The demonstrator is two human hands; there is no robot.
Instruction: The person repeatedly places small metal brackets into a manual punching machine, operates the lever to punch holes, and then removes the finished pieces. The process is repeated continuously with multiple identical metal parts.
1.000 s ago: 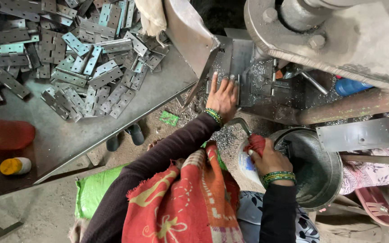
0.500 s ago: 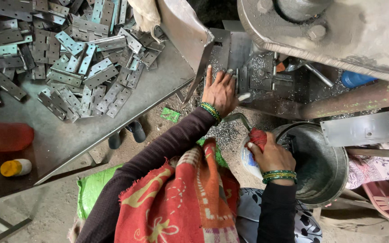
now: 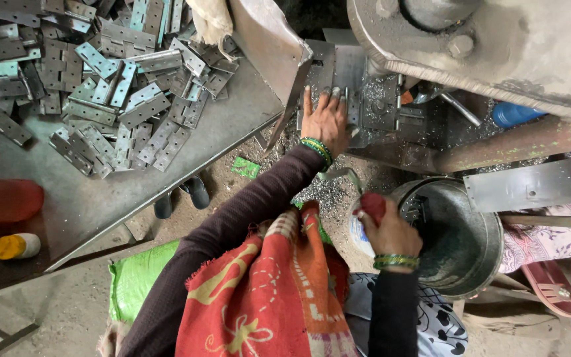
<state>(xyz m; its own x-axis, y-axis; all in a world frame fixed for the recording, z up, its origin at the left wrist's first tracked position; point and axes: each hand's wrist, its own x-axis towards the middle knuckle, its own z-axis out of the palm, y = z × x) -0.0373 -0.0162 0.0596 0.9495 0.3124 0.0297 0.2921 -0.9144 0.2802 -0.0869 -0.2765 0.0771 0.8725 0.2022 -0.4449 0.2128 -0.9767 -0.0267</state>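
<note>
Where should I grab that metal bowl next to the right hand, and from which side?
Probably best to take the metal bowl by its thick rim, on the near-left arc just beyond the right hand, coming from above. It stands mouth-up, so the rim shows all round there; a flat metal bracket crosses the far-right edge and blocks that side. The left hand rests on the machine bed.

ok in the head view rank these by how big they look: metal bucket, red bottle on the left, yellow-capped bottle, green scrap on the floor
1. metal bucket
2. red bottle, cut off by the frame edge
3. yellow-capped bottle
4. green scrap
The last two look close in size, and nearness to the camera may skew that.
</note>
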